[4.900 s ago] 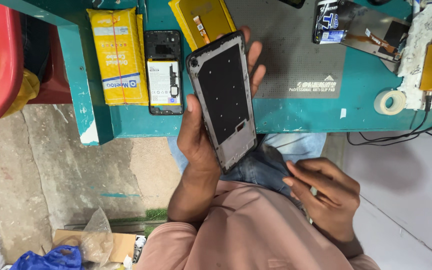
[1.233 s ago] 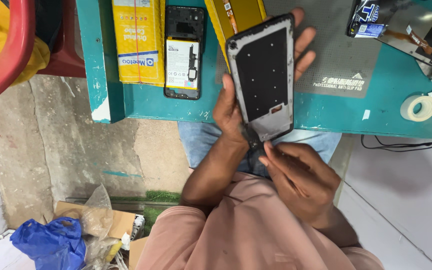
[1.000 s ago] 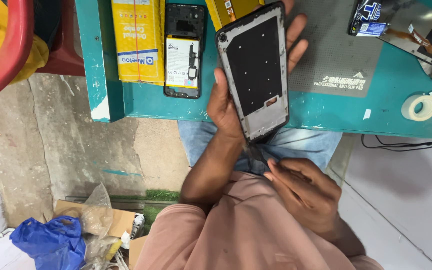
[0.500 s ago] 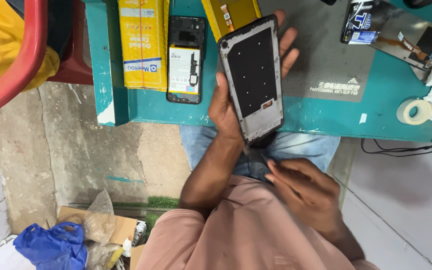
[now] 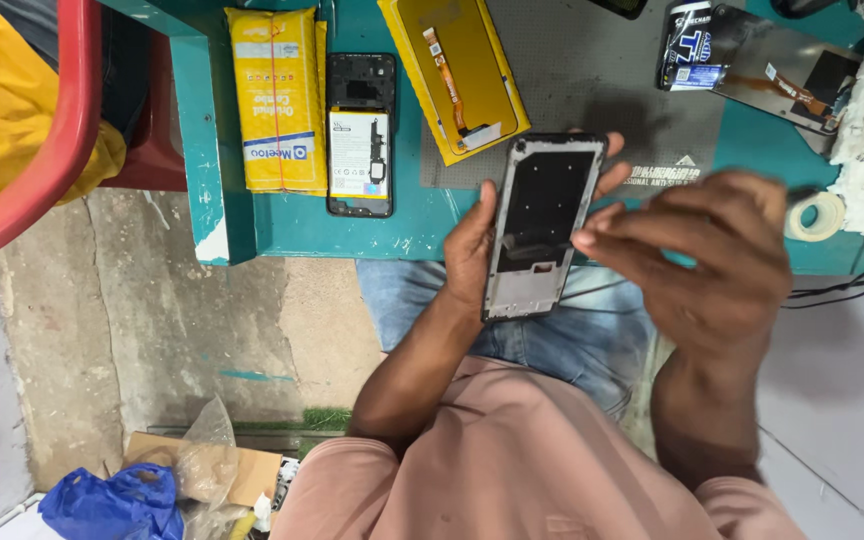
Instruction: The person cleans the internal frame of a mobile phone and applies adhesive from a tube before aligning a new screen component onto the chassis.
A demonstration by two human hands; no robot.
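Observation:
My left hand [image 5: 472,250] grips a black phone frame [image 5: 540,222] by its edges, holding it upright over the front edge of the teal table [image 5: 282,225]. The frame's dark inner face points at me. My right hand [image 5: 697,255] hovers beside the frame on the right, blurred, with its fingertips touching or almost touching the frame's right edge; whether it pinches anything is not clear. An opened phone [image 5: 360,135] with its battery showing lies on the table to the left, next to a yellow flat box [image 5: 274,98].
A yellow screen panel [image 5: 457,70] with an orange flex cable lies on a grey work mat [image 5: 592,80]. A roll of tape [image 5: 816,215], another display part [image 5: 782,70] and cables sit at the right. A red chair [image 5: 42,160] stands left; bags [image 5: 117,500] lie on the floor.
My right hand has risen from my lap to the frame's right side. The frame has tilted and dropped slightly in my left hand.

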